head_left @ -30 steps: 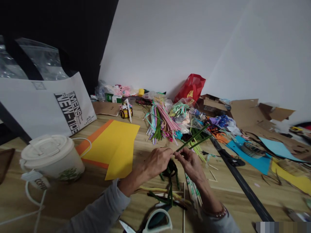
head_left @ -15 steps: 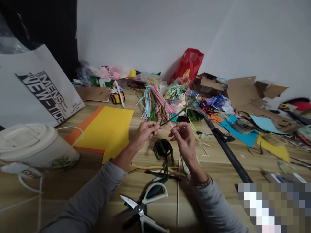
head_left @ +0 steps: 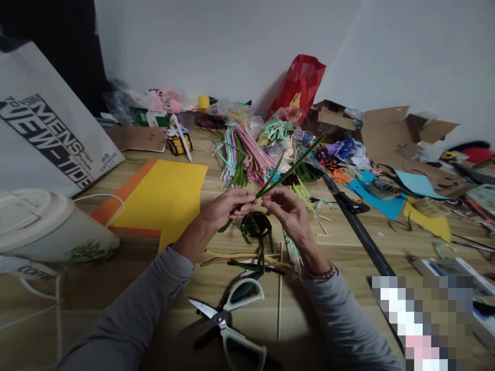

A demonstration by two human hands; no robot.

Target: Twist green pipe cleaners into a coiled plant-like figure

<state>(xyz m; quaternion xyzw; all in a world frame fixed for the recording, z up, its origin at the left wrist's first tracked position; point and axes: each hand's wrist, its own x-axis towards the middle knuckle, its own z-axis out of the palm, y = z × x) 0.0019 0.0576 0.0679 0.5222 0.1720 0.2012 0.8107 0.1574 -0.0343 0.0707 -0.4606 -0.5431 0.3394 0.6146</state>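
Note:
In the middle of the view, my left hand (head_left: pixel 232 207) pinches green pipe cleaners (head_left: pixel 297 164) near their lower end. A short green tail shows below its fingers, while two longer lengths spread up and to the right. My right hand (head_left: pixel 289 210) is closed with thumb and forefinger on the same pipe cleaners, beside the left fingertips. Below the hands a dark green pipe-cleaner figure (head_left: pixel 257 224) with several curled legs lies on the table. Opened scissors (head_left: pixel 221 317) with white handles rest nearer me, between my forearms.
Bundled coloured pipe cleaners (head_left: pixel 247 154) lie behind the hands. Yellow paper (head_left: pixel 174 193) is at left, near a lidded white cup (head_left: pixel 50 221) and a large paper bag (head_left: pixel 46 118). A black paper-trimmer bar (head_left: pixel 363 234), a cardboard box (head_left: pixel 386 129) and a thin stick (head_left: pixel 279 299) also lie about.
My hands have come together, the right moving left until its fingertips meet the pipe cleaners by the left hand. The view has shifted slightly, so the table's things sit higher.

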